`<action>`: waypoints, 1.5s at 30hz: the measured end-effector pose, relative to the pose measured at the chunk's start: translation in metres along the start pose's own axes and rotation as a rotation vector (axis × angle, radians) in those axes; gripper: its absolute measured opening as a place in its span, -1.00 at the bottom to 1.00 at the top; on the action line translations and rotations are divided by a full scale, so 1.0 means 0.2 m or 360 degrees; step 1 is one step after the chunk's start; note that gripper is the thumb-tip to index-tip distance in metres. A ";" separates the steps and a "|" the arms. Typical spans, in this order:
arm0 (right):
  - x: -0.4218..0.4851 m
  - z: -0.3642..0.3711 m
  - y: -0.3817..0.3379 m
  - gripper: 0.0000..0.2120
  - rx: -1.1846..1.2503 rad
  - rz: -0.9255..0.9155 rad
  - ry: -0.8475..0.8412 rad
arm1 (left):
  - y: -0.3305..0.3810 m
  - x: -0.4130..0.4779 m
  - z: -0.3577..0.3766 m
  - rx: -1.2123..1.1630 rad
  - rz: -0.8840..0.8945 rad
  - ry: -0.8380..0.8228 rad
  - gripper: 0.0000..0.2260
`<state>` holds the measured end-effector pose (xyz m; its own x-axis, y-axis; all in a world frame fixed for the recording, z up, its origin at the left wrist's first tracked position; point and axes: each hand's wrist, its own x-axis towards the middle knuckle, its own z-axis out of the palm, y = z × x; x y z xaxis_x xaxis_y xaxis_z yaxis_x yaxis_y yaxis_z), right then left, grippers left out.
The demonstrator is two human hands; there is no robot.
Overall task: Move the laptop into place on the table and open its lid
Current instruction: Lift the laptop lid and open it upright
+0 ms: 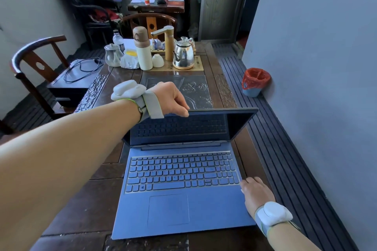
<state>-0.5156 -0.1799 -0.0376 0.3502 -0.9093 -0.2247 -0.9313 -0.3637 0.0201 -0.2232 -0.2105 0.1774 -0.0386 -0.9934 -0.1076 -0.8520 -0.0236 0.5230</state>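
Observation:
A blue laptop point(179, 206) lies on the dark wooden table point(81, 199), near its front edge, with the lid raised and the dark screen point(183, 126) facing me. My left hand point(171, 98) grips the top edge of the lid, thumb on the screen side, fingers behind it. My right hand point(256, 193) rests on the right front corner of the laptop base, fingers bent down onto the palm rest. Both wrists carry white strapped devices.
At the table's far end stand a steel kettle point(183, 55), a cream flask point(142, 51), a white cup point(157, 60), a glass pitcher point(112, 55) and a water dispenser point(168, 43). A wooden chair point(34, 67) with a black box stands left. A red-lined bin point(255, 81) sits by the right wall.

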 end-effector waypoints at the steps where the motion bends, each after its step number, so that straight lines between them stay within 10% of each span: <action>1: 0.00 0.00 0.00 -0.73 0.0001 0.0001 0.0007 | 0.00 0.01 -0.01 0.0029 0.0011 0.0057 -0.79; 14: -0.02 -0.02 -0.01 -0.79 0.0038 0.0007 0.0069 | -0.01 0.13 -0.02 0.0264 -0.0134 0.0491 -0.73; 17: -0.01 0.01 0.00 -0.53 -0.0002 -0.0012 -0.0010 | -0.02 0.16 -0.01 0.0292 -0.0184 0.0549 -0.70; 45: -0.01 -0.03 -0.02 -0.69 -0.0043 -0.0028 -0.0102 | -0.03 0.15 -0.02 0.0334 -0.0209 0.0532 -0.67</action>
<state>-0.5120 -0.1782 -0.0305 0.3586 -0.8881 -0.2875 -0.9217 -0.3856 0.0417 -0.2169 -0.2405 0.1737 0.2197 -0.9659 0.1367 -0.9276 -0.1634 0.3359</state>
